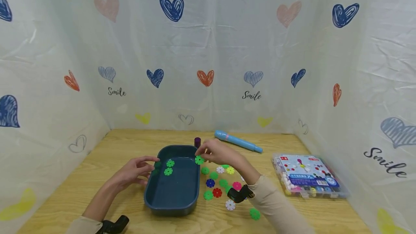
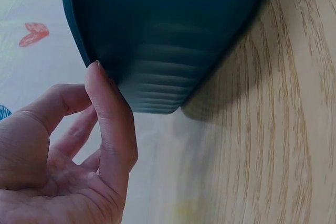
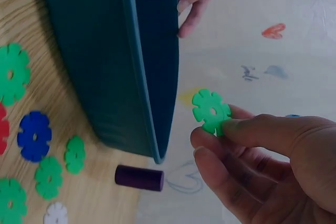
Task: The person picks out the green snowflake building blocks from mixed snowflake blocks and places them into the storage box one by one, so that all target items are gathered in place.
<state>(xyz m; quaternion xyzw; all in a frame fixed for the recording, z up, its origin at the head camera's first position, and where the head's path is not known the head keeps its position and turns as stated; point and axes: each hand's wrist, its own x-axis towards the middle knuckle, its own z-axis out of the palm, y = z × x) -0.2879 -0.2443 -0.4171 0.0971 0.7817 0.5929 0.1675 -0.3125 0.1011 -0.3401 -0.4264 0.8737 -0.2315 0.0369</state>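
Fingers of your right hand (image 1: pixel 216 151) pinch a green disc (image 1: pixel 199 160) by its edge. Take 12 o'clock as straight away from you: the blue tray (image 1: pixel 175 192) lies with its long axis close to 12–6, and the disc is at its 1 o'clock corner. From your fingertips, the tray's middle is toward 8 o'clock, and the two green discs inside (image 1: pixel 170 163) are near 9. Your right wrist view shows the disc apart from the rim; whether it is over the tray's inside, you cannot tell. Your left hand (image 1: pixel 133 171) has its fingertips at the rim around 10 o'clock, but whether they grip it is unclear. Your right hand is nearer the loose discs (image 1: pixel 217 193), at 4 to 5 o'clock; a purple cylinder (image 1: pixel 197 141) stands at 12.
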